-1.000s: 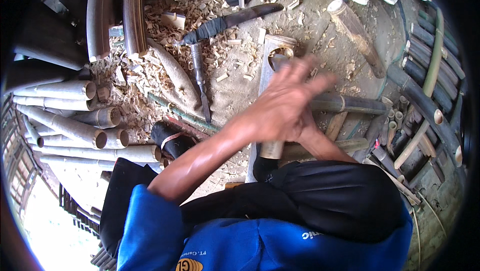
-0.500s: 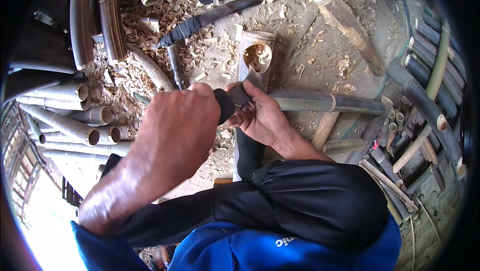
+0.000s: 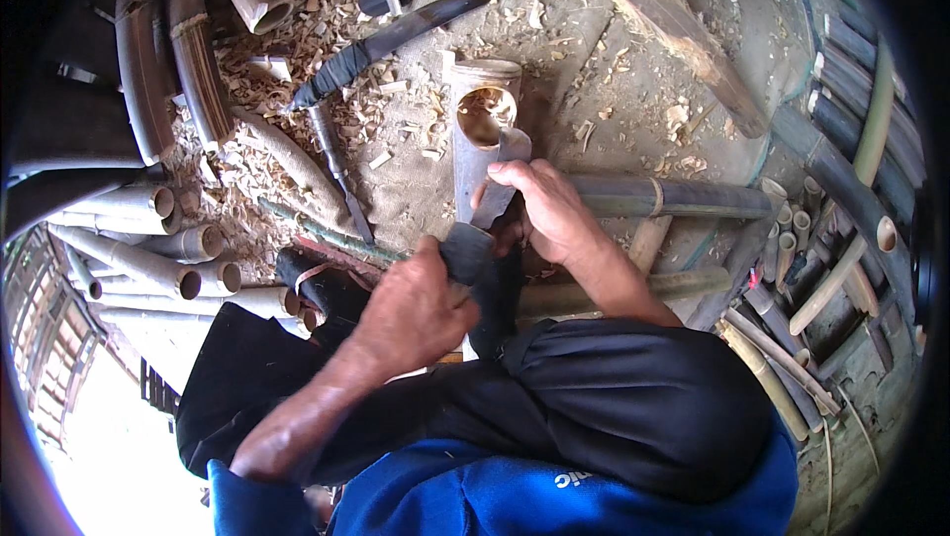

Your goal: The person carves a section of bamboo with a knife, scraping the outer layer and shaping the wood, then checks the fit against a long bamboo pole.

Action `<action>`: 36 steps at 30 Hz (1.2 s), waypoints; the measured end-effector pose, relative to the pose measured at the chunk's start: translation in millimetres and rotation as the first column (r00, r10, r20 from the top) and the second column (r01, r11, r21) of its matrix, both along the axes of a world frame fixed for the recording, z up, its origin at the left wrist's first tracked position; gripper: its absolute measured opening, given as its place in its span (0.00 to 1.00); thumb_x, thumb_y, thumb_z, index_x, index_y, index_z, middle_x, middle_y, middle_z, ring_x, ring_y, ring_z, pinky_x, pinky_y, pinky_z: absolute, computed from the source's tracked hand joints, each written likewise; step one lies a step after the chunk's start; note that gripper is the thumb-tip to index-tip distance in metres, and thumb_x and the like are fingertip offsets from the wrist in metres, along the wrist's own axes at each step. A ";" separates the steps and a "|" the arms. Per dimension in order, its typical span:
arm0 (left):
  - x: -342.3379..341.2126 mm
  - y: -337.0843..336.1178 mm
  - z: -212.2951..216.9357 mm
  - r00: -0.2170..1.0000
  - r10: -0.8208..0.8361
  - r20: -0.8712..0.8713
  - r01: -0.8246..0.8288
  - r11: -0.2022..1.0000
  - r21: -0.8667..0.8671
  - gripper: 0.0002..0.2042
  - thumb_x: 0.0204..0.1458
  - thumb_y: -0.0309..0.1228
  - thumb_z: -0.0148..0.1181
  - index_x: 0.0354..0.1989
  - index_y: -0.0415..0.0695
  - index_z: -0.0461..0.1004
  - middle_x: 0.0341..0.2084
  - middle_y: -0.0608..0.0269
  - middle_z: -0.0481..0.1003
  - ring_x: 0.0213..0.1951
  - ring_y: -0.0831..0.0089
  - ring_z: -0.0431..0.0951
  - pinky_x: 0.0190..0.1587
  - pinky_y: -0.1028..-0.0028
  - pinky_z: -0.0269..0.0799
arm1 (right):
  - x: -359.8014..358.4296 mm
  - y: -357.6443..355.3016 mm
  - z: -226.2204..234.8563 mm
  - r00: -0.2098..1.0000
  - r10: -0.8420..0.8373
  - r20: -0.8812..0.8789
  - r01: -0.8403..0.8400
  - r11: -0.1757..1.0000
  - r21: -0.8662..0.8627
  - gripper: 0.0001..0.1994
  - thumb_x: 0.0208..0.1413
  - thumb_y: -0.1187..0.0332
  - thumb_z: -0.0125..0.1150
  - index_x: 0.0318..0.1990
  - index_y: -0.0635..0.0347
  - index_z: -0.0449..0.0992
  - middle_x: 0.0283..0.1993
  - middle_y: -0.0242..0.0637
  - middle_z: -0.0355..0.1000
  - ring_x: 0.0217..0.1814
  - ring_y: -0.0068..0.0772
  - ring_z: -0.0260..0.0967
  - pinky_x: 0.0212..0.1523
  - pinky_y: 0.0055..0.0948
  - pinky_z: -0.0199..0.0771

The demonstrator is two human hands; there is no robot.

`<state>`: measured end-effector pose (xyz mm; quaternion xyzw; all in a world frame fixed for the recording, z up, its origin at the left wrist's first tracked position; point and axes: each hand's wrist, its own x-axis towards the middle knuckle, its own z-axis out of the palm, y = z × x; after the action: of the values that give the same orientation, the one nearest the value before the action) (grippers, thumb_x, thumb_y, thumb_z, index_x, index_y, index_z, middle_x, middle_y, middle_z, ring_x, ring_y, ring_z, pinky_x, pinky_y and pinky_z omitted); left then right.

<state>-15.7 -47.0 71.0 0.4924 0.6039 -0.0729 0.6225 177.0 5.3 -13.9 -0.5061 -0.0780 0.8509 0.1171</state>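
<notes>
My left hand (image 3: 421, 306) is closed round the black-wrapped handle (image 3: 465, 253) of a broad-bladed knife. My right hand (image 3: 554, 214) grips the dark blade (image 3: 495, 201) farther up, thumb on top; some of its fingers are hidden beneath. The blade's tip reaches the lower edge of an oval opening cut in a bamboo tube (image 3: 467, 168), which lies pointing away from me. Pale shavings show inside that opening. Left of the tube lie a long curved knife (image 3: 421, 29) with a wrapped handle and a narrow metal tool (image 3: 341, 175).
Wood shavings (image 3: 262, 76) cover the floor at the far left. Bamboo lengths (image 3: 129, 249) are stacked at left, more poles (image 3: 831, 160) at right. A bamboo pole (image 3: 693, 201) runs rightward beside my right hand. A thick bamboo piece (image 3: 683, 41) lies at far right.
My left hand has come down and nearer to me with the handle, uncovering the narrow tool. My right hand has shifted slightly along with the blade. The whole view has moved a little.
</notes>
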 end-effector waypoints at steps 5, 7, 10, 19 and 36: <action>70.9 -20.6 -10.8 0.946 0.321 -0.030 -0.323 0.945 -0.061 0.26 0.47 0.32 0.63 0.43 0.21 0.61 0.26 0.28 0.76 0.33 0.37 0.80 0.39 0.50 0.77 | 23.3 17.9 -11.5 0.937 0.274 0.215 -0.301 0.948 0.102 0.21 0.60 0.54 0.53 0.26 0.63 0.79 0.24 0.34 0.73 0.27 0.27 0.69 0.25 0.30 0.68; 87.8 -32.7 -16.7 0.901 0.432 0.024 -0.431 0.901 -0.038 0.26 0.47 0.32 0.65 0.44 0.23 0.61 0.26 0.29 0.76 0.33 0.36 0.80 0.38 0.49 0.76 | 24.8 13.9 -11.0 0.907 0.290 0.304 -0.361 0.908 0.213 0.21 0.62 0.55 0.51 0.25 0.62 0.78 0.23 0.35 0.73 0.29 0.27 0.70 0.31 0.30 0.70; 89.7 -46.5 -15.2 0.846 0.519 0.125 -0.523 0.852 0.000 0.26 0.46 0.33 0.67 0.46 0.28 0.61 0.26 0.32 0.76 0.33 0.36 0.80 0.37 0.49 0.75 | 20.7 -3.8 -3.4 0.925 0.185 0.332 -0.310 0.871 0.380 0.20 0.63 0.57 0.50 0.25 0.61 0.76 0.25 0.35 0.73 0.30 0.28 0.71 0.37 0.30 0.70; -39.7 -0.3 -20.4 0.898 0.264 -0.352 -0.182 0.951 0.248 0.20 0.39 0.30 0.66 0.44 0.37 0.78 0.24 0.54 0.79 0.27 0.69 0.80 0.31 0.66 0.76 | -58.0 -4.5 -12.5 0.984 -0.165 0.069 0.154 0.977 0.148 0.13 0.63 0.60 0.59 0.44 0.62 0.74 0.40 0.39 0.76 0.41 0.33 0.75 0.34 0.40 0.80; -38.0 118.0 18.9 0.737 -0.250 -0.627 0.569 0.732 0.376 0.07 0.46 0.20 0.61 0.35 0.40 0.79 0.25 0.54 0.80 0.28 0.62 0.83 0.35 0.62 0.78 | -64.3 8.1 -14.5 0.713 -0.641 -0.285 0.621 0.765 -0.167 0.13 0.70 0.62 0.50 0.47 0.62 0.76 0.44 0.38 0.75 0.45 0.34 0.73 0.50 0.41 0.78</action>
<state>-53.7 71.0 89.9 0.7332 0.6171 -0.1740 0.2267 112.6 13.4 -28.5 -0.3579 0.1450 0.8328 0.3965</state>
